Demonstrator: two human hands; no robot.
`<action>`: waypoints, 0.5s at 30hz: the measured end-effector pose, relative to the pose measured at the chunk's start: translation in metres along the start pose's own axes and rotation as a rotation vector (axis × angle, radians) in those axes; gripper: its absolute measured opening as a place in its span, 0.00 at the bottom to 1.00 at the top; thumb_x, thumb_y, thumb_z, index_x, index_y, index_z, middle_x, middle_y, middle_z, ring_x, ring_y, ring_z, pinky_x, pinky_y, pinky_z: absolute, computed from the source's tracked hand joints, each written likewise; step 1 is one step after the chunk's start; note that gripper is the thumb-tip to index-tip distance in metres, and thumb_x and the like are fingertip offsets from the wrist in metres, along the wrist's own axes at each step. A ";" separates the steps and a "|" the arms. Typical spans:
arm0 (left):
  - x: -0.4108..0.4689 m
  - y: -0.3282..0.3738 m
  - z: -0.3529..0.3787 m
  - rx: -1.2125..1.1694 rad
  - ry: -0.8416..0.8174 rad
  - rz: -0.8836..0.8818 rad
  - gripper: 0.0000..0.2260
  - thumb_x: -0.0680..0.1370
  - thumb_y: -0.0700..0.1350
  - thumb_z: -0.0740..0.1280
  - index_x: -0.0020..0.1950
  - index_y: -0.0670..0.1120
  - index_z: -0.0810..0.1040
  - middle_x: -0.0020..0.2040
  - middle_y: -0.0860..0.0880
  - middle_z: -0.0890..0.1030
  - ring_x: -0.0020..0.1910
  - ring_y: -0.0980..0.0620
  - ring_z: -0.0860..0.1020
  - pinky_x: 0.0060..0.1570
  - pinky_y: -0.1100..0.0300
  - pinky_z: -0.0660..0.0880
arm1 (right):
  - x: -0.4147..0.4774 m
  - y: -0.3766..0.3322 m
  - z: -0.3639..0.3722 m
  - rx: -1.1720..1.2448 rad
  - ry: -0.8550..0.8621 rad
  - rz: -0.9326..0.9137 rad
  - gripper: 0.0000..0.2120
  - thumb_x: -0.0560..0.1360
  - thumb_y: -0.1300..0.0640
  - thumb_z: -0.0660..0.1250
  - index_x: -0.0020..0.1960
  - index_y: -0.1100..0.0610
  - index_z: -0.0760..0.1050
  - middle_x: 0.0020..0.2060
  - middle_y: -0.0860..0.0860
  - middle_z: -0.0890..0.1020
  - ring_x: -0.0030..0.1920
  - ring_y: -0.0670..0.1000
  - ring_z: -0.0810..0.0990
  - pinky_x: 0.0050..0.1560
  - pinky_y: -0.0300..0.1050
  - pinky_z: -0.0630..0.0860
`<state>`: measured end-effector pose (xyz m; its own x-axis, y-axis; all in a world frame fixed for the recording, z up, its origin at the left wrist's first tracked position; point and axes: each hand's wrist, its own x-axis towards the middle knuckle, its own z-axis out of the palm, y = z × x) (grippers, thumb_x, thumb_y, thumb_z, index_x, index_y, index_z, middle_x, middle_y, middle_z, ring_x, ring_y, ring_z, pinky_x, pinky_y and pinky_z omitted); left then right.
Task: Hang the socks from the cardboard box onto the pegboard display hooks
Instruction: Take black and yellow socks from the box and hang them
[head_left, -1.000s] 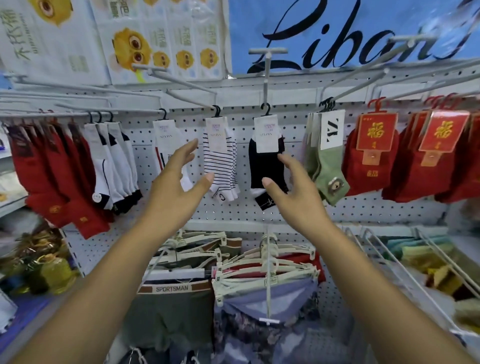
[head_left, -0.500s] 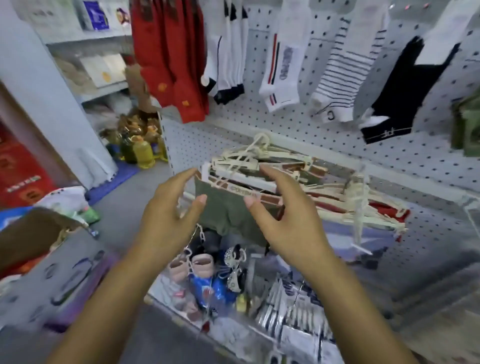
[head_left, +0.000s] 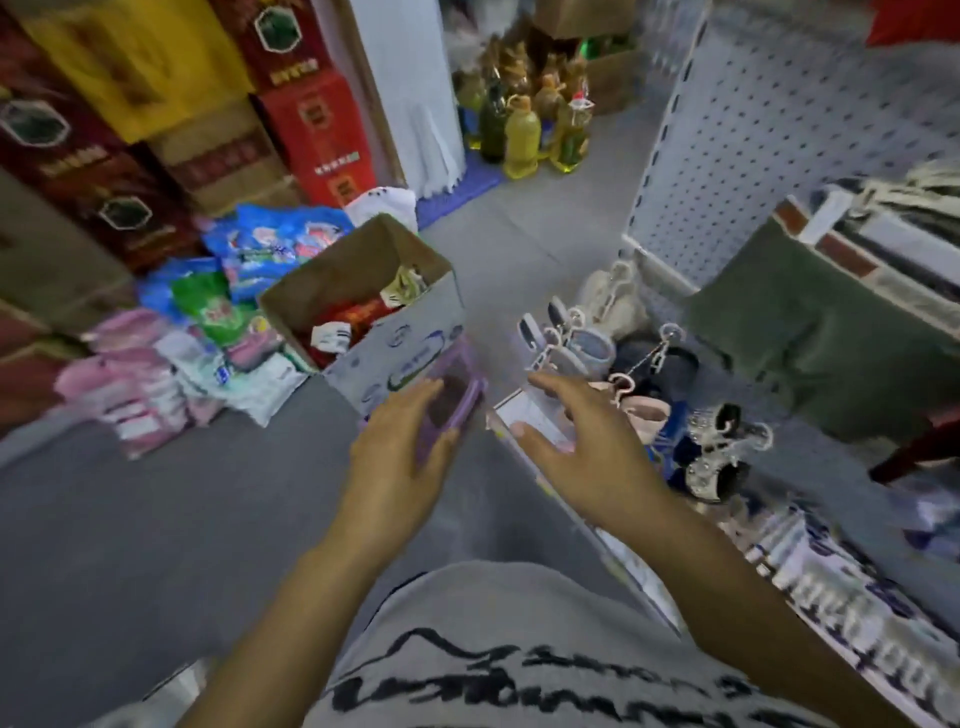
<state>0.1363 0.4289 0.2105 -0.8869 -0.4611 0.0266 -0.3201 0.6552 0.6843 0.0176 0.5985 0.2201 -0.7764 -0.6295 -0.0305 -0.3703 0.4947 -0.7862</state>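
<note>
An open cardboard box (head_left: 415, 332) stands on a purple stool (head_left: 457, 400) on the grey floor, left of centre. Inside it lie red socks (head_left: 358, 317) and socks with white paper labels (head_left: 330, 335). My left hand (head_left: 400, 467) hovers just below the box's near corner, fingers spread and holding nothing. Further right, my right hand (head_left: 587, 457) is held out with spread fingers, also holding nothing, in front of the low shelf edge. The white pegboard (head_left: 769, 140) rises at the upper right; its sock hooks are out of view.
Stacked red and brown cartons (head_left: 156, 130) line the left wall. Bagged goods (head_left: 218, 338) lie on the floor beside the box. Oil bottles (head_left: 524, 130) stand at the back. Green shorts on hangers (head_left: 810, 332) and small clipped shoes and trinkets (head_left: 649, 384) fill the right shelf.
My view has swung down and left from the pegboard to the floor and the box. Both hands have come down from the hanging socks, still holding nothing.
</note>
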 end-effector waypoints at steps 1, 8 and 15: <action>-0.002 -0.019 -0.009 0.022 -0.007 -0.055 0.21 0.80 0.44 0.70 0.73 0.44 0.74 0.71 0.46 0.76 0.70 0.45 0.74 0.69 0.52 0.70 | 0.010 -0.004 0.016 -0.006 -0.021 0.005 0.22 0.76 0.55 0.73 0.69 0.56 0.75 0.65 0.50 0.78 0.66 0.49 0.74 0.64 0.33 0.65; 0.013 -0.108 -0.066 0.034 0.073 -0.284 0.22 0.82 0.47 0.68 0.75 0.50 0.71 0.75 0.51 0.73 0.74 0.48 0.68 0.70 0.54 0.64 | 0.073 -0.022 0.099 -0.063 -0.159 0.012 0.21 0.77 0.53 0.72 0.67 0.58 0.76 0.65 0.52 0.79 0.66 0.53 0.75 0.64 0.35 0.64; 0.058 -0.163 -0.085 0.029 0.080 -0.392 0.23 0.82 0.47 0.68 0.76 0.45 0.71 0.75 0.46 0.72 0.74 0.45 0.69 0.72 0.57 0.62 | 0.146 -0.026 0.123 -0.178 -0.300 0.010 0.21 0.78 0.55 0.71 0.69 0.60 0.74 0.66 0.55 0.77 0.68 0.54 0.73 0.61 0.31 0.60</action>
<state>0.1652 0.2446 0.1619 -0.6675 -0.7238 -0.1749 -0.6391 0.4365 0.6333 -0.0235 0.4199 0.1602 -0.6057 -0.7590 -0.2388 -0.4667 0.5820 -0.6660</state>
